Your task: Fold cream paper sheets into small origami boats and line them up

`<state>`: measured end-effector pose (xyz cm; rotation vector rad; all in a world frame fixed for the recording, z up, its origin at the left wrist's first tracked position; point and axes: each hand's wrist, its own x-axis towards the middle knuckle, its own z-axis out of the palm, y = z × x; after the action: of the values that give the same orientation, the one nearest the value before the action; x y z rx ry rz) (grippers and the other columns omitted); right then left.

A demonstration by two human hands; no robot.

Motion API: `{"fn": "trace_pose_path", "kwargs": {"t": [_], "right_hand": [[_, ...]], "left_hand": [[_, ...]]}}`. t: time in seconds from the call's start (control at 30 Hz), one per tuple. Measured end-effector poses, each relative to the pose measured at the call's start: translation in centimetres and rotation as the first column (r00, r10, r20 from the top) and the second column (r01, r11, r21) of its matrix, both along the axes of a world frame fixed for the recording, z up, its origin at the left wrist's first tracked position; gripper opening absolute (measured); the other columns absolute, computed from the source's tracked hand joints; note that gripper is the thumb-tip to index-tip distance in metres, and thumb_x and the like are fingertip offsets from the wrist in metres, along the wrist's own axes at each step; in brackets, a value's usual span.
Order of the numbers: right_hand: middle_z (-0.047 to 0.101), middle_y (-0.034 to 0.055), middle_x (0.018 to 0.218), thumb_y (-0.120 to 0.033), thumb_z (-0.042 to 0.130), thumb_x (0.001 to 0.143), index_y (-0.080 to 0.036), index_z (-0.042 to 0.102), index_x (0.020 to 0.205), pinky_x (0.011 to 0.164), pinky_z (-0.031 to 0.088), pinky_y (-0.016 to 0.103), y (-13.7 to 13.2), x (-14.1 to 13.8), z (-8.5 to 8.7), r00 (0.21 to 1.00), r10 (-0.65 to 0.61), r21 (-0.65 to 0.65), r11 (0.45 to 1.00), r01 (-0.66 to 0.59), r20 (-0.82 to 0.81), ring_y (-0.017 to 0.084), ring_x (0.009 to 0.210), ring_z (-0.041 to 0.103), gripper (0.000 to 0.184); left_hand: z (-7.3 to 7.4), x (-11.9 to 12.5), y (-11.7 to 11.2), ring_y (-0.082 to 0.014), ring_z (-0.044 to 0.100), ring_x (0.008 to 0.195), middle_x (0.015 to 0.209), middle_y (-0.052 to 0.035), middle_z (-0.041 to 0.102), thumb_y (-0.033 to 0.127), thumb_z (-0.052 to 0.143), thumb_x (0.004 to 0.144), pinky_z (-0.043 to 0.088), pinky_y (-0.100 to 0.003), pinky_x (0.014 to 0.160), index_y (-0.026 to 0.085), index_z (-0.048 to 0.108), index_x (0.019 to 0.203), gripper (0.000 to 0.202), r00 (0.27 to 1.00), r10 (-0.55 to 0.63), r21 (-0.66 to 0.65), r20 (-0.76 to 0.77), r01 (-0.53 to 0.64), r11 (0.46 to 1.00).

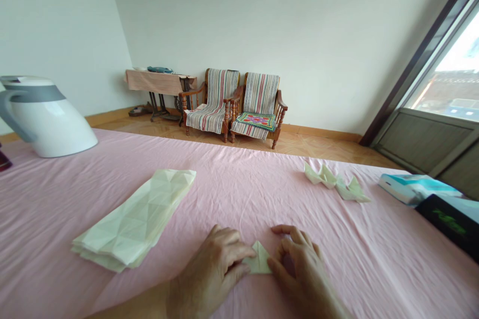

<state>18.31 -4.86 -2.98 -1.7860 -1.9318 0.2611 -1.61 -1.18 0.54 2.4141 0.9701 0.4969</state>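
A small piece of pale green folded paper [259,261] lies on the pink tablecloth [232,194], its top edge forming a point. My left hand [215,264] has its fingers closed over the paper's left side. On the other side, my right hand [297,259] touches the right corner with its thumb, the index finger stretched forward and the fingers apart. To the left rests a stack of creased pale green paper sheets [138,219]. Farther off on the right stand two folded paper boats [322,177], or similar pointed shapes, close together.
A white and grey jug [56,119] stands at the far left. At the right edge are a blue and white tissue pack [415,187] and a black box [449,224]. Beyond the table, two wooden chairs [258,104] and a cloth-covered sewing table [157,82] stand near the wall.
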Motion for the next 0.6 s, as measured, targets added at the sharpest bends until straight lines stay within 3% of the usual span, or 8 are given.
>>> {"fn": "trace_pose_path", "kwargs": {"t": [0.2,0.3,0.47,0.6], "right_hand": [[0.063,0.0080,0.117,-0.020,0.061,0.078,-0.022,0.056,0.065,0.082,0.041,0.037,-0.01,-0.10,-0.02,1.000,-0.002,0.003,1.000,0.002,0.002,0.027,0.106,0.058,0.014],[0.063,0.0077,0.117,-0.020,0.060,0.078,-0.022,0.056,0.065,0.083,0.041,0.038,0.03,0.03,0.03,1.000,0.006,-0.007,1.000,-0.006,-0.022,0.027,0.108,0.057,0.014],[0.063,0.0064,0.118,-0.026,0.060,0.080,-0.022,0.059,0.067,0.089,0.038,0.041,0.06,0.49,0.43,0.990,0.068,-0.055,0.996,-0.076,-0.125,0.027,0.114,0.054,0.013],[0.062,0.0064,0.119,-0.033,0.064,0.078,-0.023,0.060,0.066,0.091,0.037,0.043,-0.04,0.45,0.78,0.985,0.061,-0.075,0.994,-0.074,-0.162,0.028,0.113,0.054,0.016]], "left_hand": [[0.10,0.05,-0.24,-0.0184,0.054,0.087,0.085,-0.0010,0.059,0.014,0.061,0.092,0.038,-0.029,0.080,0.025,0.068,0.107,0.020,0.996,-0.030,0.084,-0.079,0.036,0.996],[0.01,0.01,-0.47,-0.0195,0.054,0.090,0.090,-0.0018,0.060,0.013,0.061,0.091,0.039,-0.031,0.084,0.025,0.065,0.113,0.026,0.996,-0.016,0.066,-0.084,0.021,0.998],[-0.43,-0.09,-0.43,-0.0194,0.053,0.098,0.100,-0.0009,0.061,0.003,0.064,0.084,0.039,-0.031,0.089,0.027,0.060,0.120,0.043,0.999,0.021,-0.004,0.026,-0.021,1.000],[-0.70,-0.15,-0.17,-0.0174,0.053,0.092,0.094,0.0013,0.062,-0.003,0.065,0.077,0.040,-0.029,0.086,0.025,0.060,0.113,0.046,0.993,0.053,-0.058,0.108,-0.047,0.997]]}}
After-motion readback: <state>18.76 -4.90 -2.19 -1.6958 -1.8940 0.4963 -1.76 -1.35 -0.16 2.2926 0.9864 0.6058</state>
